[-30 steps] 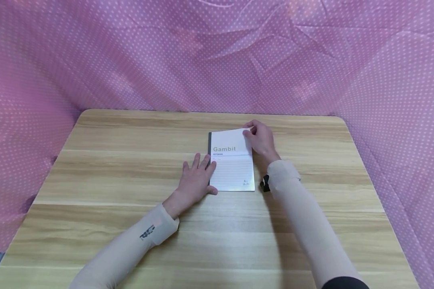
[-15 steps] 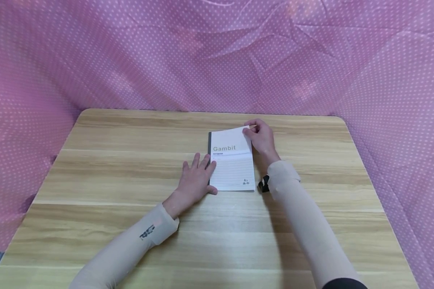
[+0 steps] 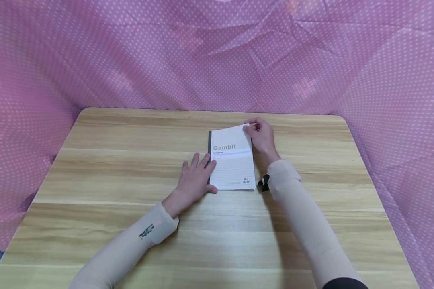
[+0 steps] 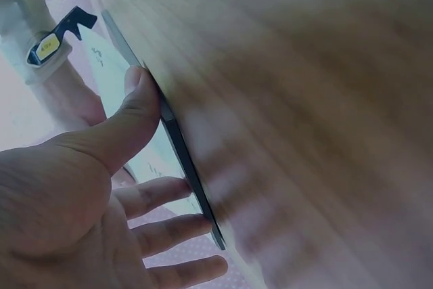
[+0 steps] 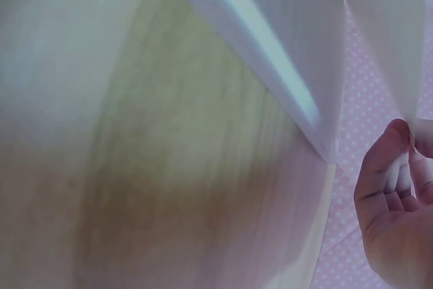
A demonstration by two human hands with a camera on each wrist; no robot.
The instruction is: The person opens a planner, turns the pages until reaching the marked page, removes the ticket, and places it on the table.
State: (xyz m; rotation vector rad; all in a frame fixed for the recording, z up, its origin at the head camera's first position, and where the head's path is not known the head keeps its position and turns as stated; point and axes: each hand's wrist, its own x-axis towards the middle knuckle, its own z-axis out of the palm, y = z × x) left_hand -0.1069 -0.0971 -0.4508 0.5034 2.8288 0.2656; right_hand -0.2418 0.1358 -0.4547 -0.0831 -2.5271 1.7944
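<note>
A white notebook point(image 3: 231, 170) with "Gambit" on its cover lies on the table, its dark spine point(image 4: 180, 145) to the left. My left hand point(image 3: 192, 180) spreads its fingers along that spine, thumb near the bottom corner and fingertips at the cover's left edge. At the top right corner, my right hand point(image 3: 262, 138) pinches the front cover point(image 5: 389, 32) between thumb and fingers. In the right wrist view the cover stands lifted away from the pages point(image 5: 270, 38) below, with a gap between them. The other fingers of the right hand are curled.
The wooden table point(image 3: 112, 168) extends around the notebook on all sides. Pink dotted cloth point(image 3: 217, 60) hangs behind its far edge and along both sides. A black wrist device point(image 3: 264, 183) sits under the right cuff, close to the notebook's right edge.
The cover's top right corner has risen a little in my right hand, and the cover bends more. The left hand stays in place on the spine.
</note>
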